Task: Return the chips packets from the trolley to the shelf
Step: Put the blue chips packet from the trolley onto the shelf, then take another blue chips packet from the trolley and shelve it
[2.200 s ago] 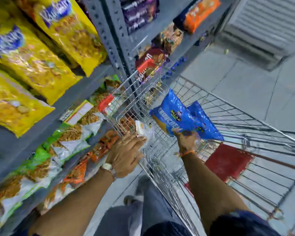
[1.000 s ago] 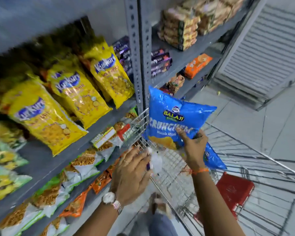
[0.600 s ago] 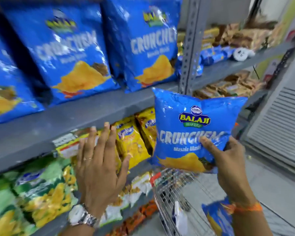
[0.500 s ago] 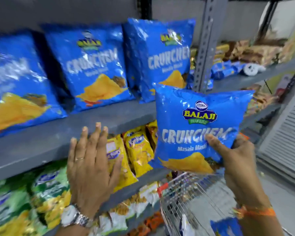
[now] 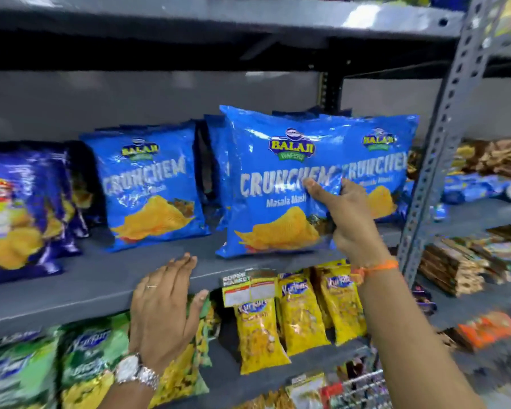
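Right hand point(image 5: 347, 219) at centre frame grips a blue Crunchem chips packet point(image 5: 275, 184) by its lower right edge, its bottom at the grey shelf point(image 5: 101, 278) front, before matching packets point(image 5: 151, 187). Left hand point(image 5: 164, 308), fingers together and flat, rests against the shelf lip at lower left, holding nothing.

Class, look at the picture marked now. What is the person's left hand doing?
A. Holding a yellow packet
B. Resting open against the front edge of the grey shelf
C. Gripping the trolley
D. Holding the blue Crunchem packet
B: the left hand lies flat and empty on the grey shelf edge, while the right hand holds the blue Crunchem packet.
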A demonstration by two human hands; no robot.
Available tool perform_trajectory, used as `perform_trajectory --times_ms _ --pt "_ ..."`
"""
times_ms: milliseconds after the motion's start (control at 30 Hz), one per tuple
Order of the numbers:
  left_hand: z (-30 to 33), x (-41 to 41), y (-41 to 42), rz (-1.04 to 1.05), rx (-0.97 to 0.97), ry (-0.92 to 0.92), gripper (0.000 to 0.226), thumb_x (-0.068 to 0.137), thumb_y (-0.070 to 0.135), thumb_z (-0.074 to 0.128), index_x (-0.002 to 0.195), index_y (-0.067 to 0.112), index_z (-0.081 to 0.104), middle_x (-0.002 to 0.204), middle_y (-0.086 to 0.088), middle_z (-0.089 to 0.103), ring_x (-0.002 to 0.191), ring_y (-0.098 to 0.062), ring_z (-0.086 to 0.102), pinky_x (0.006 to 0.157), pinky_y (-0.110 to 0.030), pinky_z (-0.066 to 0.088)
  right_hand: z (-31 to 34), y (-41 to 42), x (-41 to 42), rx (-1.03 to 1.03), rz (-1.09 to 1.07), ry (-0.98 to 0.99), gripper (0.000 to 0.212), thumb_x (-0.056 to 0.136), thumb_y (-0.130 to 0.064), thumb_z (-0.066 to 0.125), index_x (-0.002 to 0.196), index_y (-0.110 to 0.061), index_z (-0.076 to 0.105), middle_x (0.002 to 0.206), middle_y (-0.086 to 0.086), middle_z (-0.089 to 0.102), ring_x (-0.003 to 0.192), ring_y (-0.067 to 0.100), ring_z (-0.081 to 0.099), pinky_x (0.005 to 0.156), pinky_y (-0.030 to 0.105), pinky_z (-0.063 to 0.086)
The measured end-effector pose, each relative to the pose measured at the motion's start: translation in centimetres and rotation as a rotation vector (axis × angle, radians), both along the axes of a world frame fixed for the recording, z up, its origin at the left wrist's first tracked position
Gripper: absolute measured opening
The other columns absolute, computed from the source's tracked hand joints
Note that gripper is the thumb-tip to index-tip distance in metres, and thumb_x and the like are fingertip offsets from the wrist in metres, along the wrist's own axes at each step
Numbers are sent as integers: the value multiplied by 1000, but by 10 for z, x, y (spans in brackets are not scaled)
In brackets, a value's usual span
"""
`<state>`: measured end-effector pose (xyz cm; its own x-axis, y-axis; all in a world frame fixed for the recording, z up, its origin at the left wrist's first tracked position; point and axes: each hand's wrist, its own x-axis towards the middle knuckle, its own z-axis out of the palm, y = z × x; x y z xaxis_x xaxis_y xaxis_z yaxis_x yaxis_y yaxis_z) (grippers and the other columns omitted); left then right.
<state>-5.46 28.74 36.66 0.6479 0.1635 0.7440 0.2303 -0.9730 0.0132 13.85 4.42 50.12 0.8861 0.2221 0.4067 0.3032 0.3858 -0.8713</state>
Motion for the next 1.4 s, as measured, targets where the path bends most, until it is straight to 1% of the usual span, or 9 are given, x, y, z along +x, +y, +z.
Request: perform_trajectory --times_ms 133,500,600,767,900,1000,1133,1267,1400 --pt "-1 2 1 -13 -14 4 61 100 52 35 142 13 57 142 -5 61 126 -30 59 99 -45 40 0 25 21 -49 38 34 28 87 -10 77 110 6 71 84 -3 81 83 12 77 84 34 59" --pt "1 1 -5 5 -29 -3 59 101 51 33 139 16 59 140 -2 63 127 -26 58 102 -43 36 -6 26 30 -110 55 82 19 88 -20 78 105 -11 75 102 4 81 96 19 78 78 31 63" --pt "2 1 -6 2 -29 -12 58 100 50 35 139 15 60 139 -3 64 126 -27 59 101 -44 37 -6 20 29 -127 16 90 34 87 -24 79 114 -6 71 111 8 79 103 20 76 91 38 62" --pt "3 0 -9 -15 -82 -8 57 100 49 35 138 15 60 140 -4 63 127 -29 58 103 -45 36 -11 -7 13 -235 -128 6 64 89 -28 76 143 -6 50 133 6 67 111 8 67 74 8 54" --pt "4 1 -19 -79 -172 -86 53 101 47 35 133 15 63 138 -3 64 127 -30 58 103 -46 36 -21 -36 -5 -247 -201 -50 65 90 -26 76 145 -9 49 141 10 62 121 13 64 85 12 56" --pt "-1 9 -47 -197 -162 -188 46 99 40 41 127 15 67 134 -2 67 128 -27 58 101 -43 38 -34 -61 -21 -143 -325 -83 58 90 -19 76 141 -9 51 133 10 65 120 14 67 98 29 57" --pt "-22 30 -101 -494 -99 -178 37 97 34 47 116 14 72 124 -2 71 121 -25 62 101 -42 42 -75 -101 -37 -36 -503 -93 44 92 -4 72 132 -6 54 121 14 68 110 13 71 91 22 57" --pt "-72 54 -158 -757 -152 28 34 101 33 47 114 15 73 123 0 70 120 -23 62 102 -39 45 -146 -159 -43 -54 -683 -5 43 91 -5 73 128 0 54 113 17 67 98 14 69 87 21 55" --pt "-151 68 -212 -928 -267 295 35 102 33 44 114 16 71 119 -2 71 115 -23 64 101 -35 44 -246 -217 -62 -200 -758 184 43 85 -21 79 120 -34 58 121 18 67 102 19 66 89 34 56"
